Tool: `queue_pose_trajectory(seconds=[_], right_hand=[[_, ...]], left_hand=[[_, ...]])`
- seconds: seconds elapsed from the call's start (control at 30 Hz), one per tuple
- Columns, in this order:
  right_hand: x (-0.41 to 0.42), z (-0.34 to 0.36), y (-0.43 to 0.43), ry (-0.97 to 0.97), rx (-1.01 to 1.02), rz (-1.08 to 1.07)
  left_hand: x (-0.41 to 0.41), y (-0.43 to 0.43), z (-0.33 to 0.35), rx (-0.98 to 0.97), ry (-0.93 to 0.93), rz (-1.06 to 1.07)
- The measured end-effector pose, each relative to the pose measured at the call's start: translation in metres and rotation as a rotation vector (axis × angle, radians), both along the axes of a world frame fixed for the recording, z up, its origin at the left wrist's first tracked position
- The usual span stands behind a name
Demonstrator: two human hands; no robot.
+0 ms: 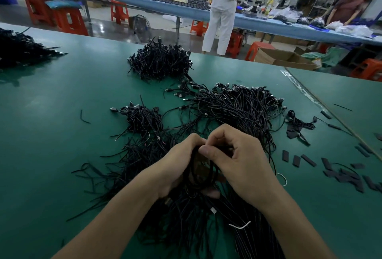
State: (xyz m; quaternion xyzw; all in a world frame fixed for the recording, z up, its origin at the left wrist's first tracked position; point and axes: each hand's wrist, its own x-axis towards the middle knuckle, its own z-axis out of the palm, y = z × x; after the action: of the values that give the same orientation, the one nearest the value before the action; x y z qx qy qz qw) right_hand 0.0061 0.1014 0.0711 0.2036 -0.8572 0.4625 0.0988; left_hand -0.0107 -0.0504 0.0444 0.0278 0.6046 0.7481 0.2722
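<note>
My left hand (pixel 175 167) and right hand (pixel 244 165) are clamping fingers round a coiled cable (pixel 203 178); open bench (pixel 47 138) is lying leftward.

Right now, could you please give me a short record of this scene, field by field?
left hand: grips the cable coil
right hand: pinches the coil's top
surface: green table
behind hands: loose cable piles
farther back: far bundle heap
right side: black sleeve pieces
near edge: white tie
</note>
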Motion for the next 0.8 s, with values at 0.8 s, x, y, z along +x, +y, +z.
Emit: queue_pose_trajectory(seconds=[0.8], right_hand=[[0.003, -0.089, -0.036, -0.16, 0.682, 0.021]], left_hand=[[-0.025, -0.014, -0.025, -0.162, 0.208, 0.447]])
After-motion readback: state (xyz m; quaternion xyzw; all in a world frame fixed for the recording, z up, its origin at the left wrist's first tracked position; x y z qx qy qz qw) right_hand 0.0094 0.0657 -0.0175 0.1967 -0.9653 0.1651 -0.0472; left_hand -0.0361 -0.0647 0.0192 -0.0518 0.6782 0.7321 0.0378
